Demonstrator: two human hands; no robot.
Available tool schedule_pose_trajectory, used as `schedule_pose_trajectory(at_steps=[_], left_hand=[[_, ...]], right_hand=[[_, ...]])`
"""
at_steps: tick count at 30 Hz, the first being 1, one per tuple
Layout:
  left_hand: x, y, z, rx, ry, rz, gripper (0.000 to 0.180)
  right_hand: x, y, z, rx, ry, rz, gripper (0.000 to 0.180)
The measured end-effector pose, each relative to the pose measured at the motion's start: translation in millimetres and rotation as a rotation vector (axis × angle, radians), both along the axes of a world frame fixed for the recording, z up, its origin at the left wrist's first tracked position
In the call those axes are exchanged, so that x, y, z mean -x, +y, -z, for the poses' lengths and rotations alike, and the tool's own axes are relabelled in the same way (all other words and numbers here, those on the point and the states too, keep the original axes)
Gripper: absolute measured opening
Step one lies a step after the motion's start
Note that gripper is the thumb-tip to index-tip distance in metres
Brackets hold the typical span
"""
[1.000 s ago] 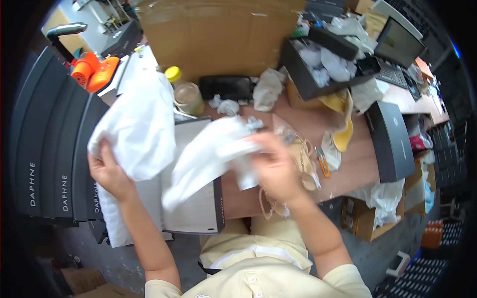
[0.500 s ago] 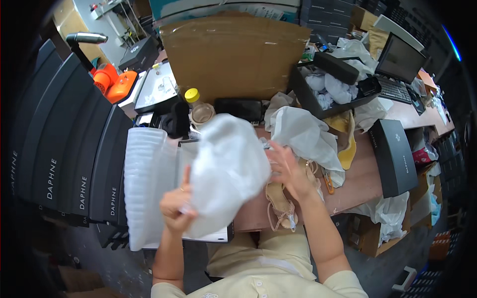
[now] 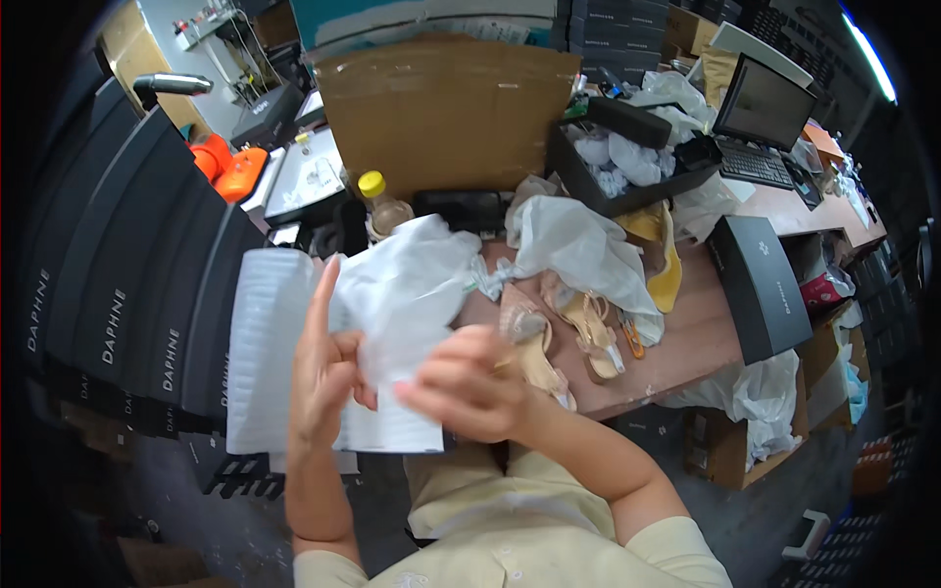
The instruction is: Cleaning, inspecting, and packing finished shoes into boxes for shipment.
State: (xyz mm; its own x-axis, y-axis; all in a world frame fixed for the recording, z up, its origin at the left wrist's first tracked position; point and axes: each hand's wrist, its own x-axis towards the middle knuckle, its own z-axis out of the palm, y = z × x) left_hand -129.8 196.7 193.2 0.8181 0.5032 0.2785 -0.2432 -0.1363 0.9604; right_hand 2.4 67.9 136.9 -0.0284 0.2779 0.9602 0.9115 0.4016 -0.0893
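A white crumpled sheet of thin wrapping (image 3: 412, 269) lies spread over white paper (image 3: 402, 426) at the table's near left. Beside it is my left hand (image 3: 328, 367), index finger stretched up and the others partly bent, with no wrapping visibly gripped. My right hand (image 3: 475, 382) hovers over the sheet's near side, fingers bent and smeared by motion; whether it holds anything is unclear. Right of that hand a beige strappy sandal (image 3: 539, 358) rests on the table, partly hidden by my wrist. Its mate (image 3: 593, 338) lies farther right.
A roll of white foam sheeting (image 3: 265, 343) stands left, next to stacked dark shoe boxes (image 3: 127, 294). White plastic (image 3: 578, 250) and orange-handled scissors (image 3: 632, 335) lie beyond the sandals. A dark shoe box (image 3: 760, 289) stands right. Cardboard (image 3: 446, 118) and a yellow-capped bottle (image 3: 382, 211) are behind.
The white sheet has come down from between my hands and spread onto the table. My right hand has moved left and nearer, uncovering more of the sandals. The whole view has shifted slightly.
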Motion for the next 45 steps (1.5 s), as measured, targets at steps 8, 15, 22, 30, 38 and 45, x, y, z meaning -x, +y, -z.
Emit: schedule_pose_trajectory(at_steps=[8, 15, 22, 30, 38, 45], left_hand=[[6, 62, 28, -0.275, 0.048, -0.608, 0.029], [-33, 42, 41, -0.443, -0.254, -0.884, 0.028], [-30, 77, 81, -0.833, 0.173, -0.780, 0.019], [-65, 70, 7, -0.257, -0.565, -1.044, 0.025], [-89, 49, 50, -1.152, -0.464, -0.780, 0.024], [-101, 57, 28, -0.655, -0.391, -0.910, 0.012]], right_hand=[[58, -77, 93, 0.400, 0.349, 0.169, 0.038], [50, -118, 117, 0.984, 0.022, 0.533, 0.061], [4, -85, 99, 1.366, 0.361, 0.812, 0.063], [-1, -135, 83, 0.845, 0.730, 0.293, 0.057], [15, -162, 53, 0.664, 0.504, 0.240, 0.057], [26, -171, 49, 0.609, 0.722, 0.029, 0.059]])
